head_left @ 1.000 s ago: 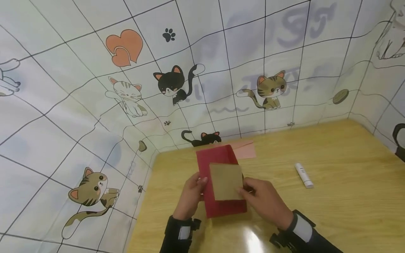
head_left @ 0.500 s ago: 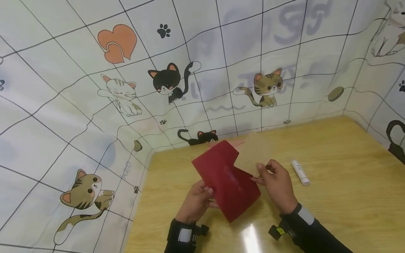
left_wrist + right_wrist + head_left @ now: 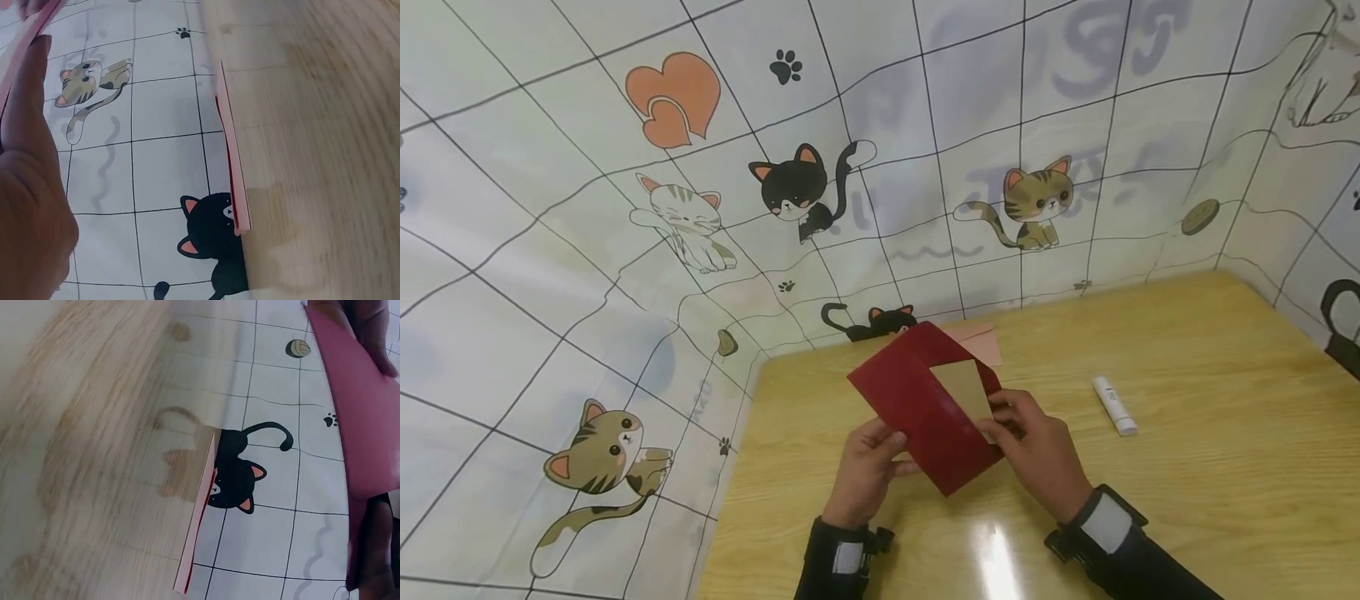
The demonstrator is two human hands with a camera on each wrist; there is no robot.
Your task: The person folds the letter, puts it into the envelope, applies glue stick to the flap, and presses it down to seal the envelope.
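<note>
Tilted above the table in the head view is a red paper envelope [image 3: 910,404]. My left hand [image 3: 861,475] pinches its lower left edge between thumb and fingers. A tan square card [image 3: 961,385] sits partly inside the envelope's opening, its lower part hidden behind the red front panel. The right hand [image 3: 1041,454] pinches the card's right side at the opening, fingers against the envelope's raised flap. In the right wrist view the red envelope [image 3: 372,425] appears pinkish along the right side. The left wrist view shows my left hand [image 3: 31,200] at the envelope's edge.
A pink envelope [image 3: 979,342] lies at the back of the wooden table [image 3: 1210,367], by the wall sheet printed with cats [image 3: 917,167]. A white glue stick [image 3: 1114,407] lies to the right of my hands.
The card was in front of the envelope, then swung out to its upper right; now it is partly inside the opening. The envelope has turned from nearly upright to a slant.
</note>
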